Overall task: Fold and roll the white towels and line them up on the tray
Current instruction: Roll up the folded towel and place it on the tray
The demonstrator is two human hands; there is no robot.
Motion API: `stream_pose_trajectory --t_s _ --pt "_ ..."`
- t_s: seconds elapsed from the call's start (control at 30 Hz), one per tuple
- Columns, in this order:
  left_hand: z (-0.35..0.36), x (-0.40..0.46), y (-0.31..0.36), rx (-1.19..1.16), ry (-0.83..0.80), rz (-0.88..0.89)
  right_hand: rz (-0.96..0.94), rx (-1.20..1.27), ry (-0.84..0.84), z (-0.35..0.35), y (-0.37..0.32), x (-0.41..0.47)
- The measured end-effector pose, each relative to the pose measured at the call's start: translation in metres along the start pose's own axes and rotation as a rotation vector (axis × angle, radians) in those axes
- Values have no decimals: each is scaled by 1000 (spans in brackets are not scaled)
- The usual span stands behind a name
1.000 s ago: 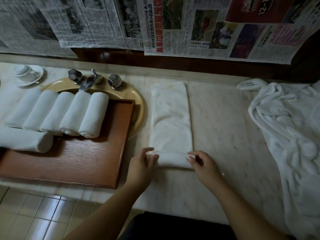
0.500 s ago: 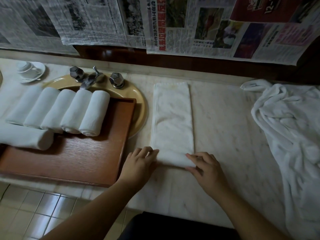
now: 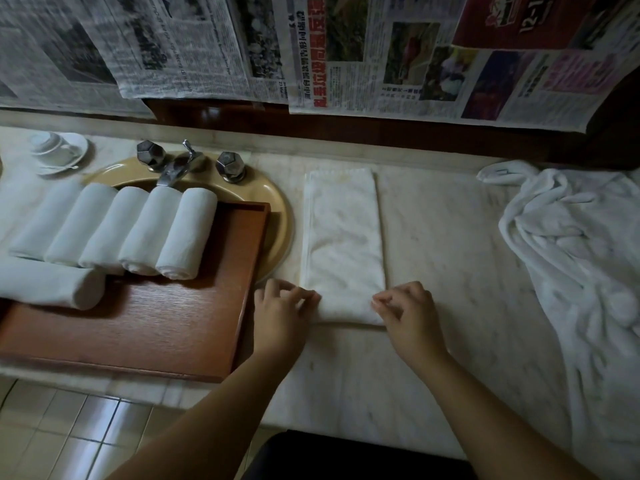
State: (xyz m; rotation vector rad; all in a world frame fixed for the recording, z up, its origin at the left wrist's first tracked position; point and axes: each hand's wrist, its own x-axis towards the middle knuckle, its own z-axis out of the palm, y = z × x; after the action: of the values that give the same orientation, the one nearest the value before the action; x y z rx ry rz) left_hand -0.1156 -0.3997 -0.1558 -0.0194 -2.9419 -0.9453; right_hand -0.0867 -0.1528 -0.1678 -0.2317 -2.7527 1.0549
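We work at a pale marble counter [image 3: 450,254], with a heap of loose white terry cloth [image 3: 581,265] piled at its right end. To our left a rectangular reddish-brown wooden tray [image 3: 166,323] rests over a round tan basin [image 3: 273,202]; on it five rolled white towels [image 3: 138,230] lie side by side, touching, and a sixth rolled white towel [image 3: 48,285] lies crosswise in front of them.

Between tray and heap, the white towel folded into a long narrow strip [image 3: 343,237] lies flat on the counter, its near end turned over into the start of a roll. Our left hand [image 3: 280,317] pinches the left end of that small roll with curled fingers; our right hand [image 3: 408,313] pinches the right end likewise.

We judge the towel light, soft and limp, not slippery or fragile. It will slump and loosen if released, so we should hold both ends of the roll, keep it tight, and push evenly so the edges stay aligned.
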Motion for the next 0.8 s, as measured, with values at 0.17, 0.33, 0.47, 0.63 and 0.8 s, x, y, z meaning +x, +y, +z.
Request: stream_pose_trajectory --t_s 0.17,0.33,0.47,0.63,0.8 --pt "-5 -10 -21 343 -33 522 -367 -232 10 -9 13 -25" --pt "-6 -1 -26 205 -168 422 -284 -88 -119 -11 20 -15" --pt "-14 14 -20 21 -365 166 -7 151 -241 -7 16 0" --pt "-14 24 1 -361 -298 -275 311 290 -239 2 5 21" --pt "-14 25 20 -416 -218 -380 255 220 -62 7 -2 29"
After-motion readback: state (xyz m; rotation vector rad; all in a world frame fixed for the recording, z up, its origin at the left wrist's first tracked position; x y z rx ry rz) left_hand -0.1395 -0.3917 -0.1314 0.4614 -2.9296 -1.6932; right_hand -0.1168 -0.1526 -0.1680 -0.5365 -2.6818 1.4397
